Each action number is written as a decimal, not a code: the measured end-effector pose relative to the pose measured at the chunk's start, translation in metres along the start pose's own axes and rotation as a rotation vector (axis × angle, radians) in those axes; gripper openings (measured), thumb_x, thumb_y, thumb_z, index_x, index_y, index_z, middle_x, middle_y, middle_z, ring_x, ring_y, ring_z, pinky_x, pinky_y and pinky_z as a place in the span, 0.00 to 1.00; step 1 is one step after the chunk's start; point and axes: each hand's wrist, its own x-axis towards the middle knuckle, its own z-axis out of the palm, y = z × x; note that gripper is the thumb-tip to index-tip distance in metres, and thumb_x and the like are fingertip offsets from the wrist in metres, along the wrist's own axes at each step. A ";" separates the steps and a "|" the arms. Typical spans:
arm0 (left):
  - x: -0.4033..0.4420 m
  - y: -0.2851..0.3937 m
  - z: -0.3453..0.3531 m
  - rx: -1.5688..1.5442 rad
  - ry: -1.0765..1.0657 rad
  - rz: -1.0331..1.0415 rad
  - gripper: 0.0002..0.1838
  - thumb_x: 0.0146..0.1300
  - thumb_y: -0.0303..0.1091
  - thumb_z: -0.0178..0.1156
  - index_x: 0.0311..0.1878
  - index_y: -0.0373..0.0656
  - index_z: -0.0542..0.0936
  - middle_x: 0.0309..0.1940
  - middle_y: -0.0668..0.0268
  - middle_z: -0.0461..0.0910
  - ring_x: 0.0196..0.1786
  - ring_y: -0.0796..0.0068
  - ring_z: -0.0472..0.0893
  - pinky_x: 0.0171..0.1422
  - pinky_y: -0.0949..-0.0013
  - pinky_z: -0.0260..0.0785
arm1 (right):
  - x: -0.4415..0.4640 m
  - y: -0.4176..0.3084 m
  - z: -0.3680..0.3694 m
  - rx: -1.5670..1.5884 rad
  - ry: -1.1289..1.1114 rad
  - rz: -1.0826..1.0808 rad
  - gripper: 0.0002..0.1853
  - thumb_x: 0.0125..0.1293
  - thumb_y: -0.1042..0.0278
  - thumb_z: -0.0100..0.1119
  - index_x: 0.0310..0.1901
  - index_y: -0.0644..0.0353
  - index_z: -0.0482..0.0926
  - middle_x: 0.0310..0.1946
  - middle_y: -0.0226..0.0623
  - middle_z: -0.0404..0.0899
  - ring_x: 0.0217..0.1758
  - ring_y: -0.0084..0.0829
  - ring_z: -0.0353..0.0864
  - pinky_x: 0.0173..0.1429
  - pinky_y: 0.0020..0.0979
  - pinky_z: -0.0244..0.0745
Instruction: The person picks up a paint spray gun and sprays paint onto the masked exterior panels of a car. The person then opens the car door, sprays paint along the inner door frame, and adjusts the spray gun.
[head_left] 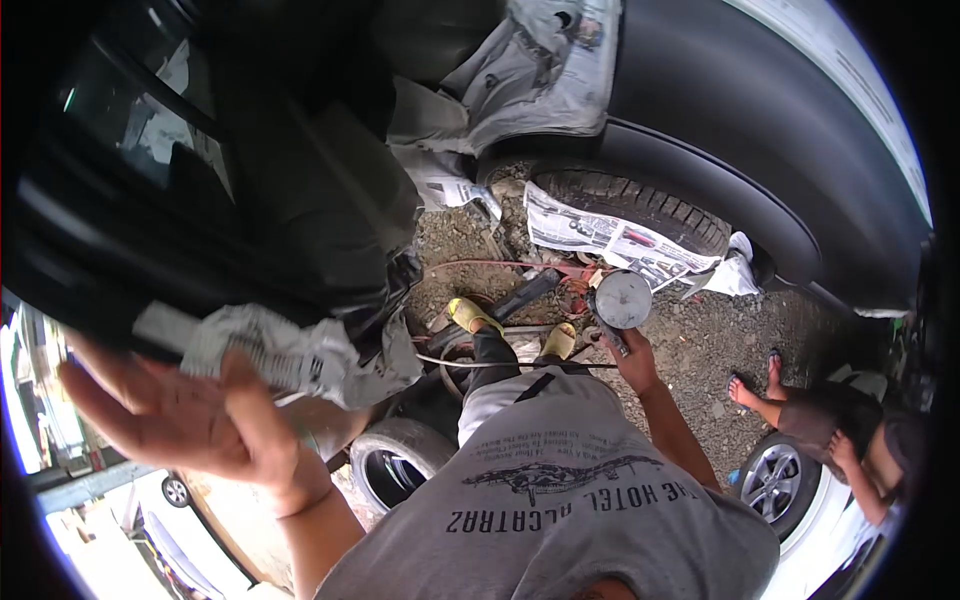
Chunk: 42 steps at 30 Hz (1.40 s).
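My left hand [190, 425] is raised at the left with its fingers spread. It is near crumpled newspaper [265, 350] on the edge of a dark car panel, perhaps a door [240, 230]; whether it touches them I cannot tell. Low at the centre right, my right hand [635, 362] is closed around the dark handle of a spray gun [623, 300]. The gun's round grey cup faces up toward me. A matte black fender [760, 150] curves above it. Newspaper [610, 235] partly covers the tyre [640, 205] under that fender.
A thin pale hose [500, 364] crosses in front of my legs. A loose tyre [400, 455] lies at lower left, near my feet. Another person [840, 430] sits at the right beside a wheel [778, 485]. Gravel [740, 340] covers the ground, with tools and a red cord [500, 264].
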 end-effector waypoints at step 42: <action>-0.300 -0.068 0.223 -0.690 -0.738 -0.694 0.65 0.50 0.27 0.75 0.81 0.39 0.36 0.80 0.40 0.44 0.83 0.43 0.47 0.83 0.54 0.47 | 0.157 -0.121 0.104 0.132 -0.122 -0.192 0.27 0.60 0.64 0.74 0.60 0.60 0.78 0.58 0.51 0.78 0.62 0.51 0.78 0.64 0.44 0.73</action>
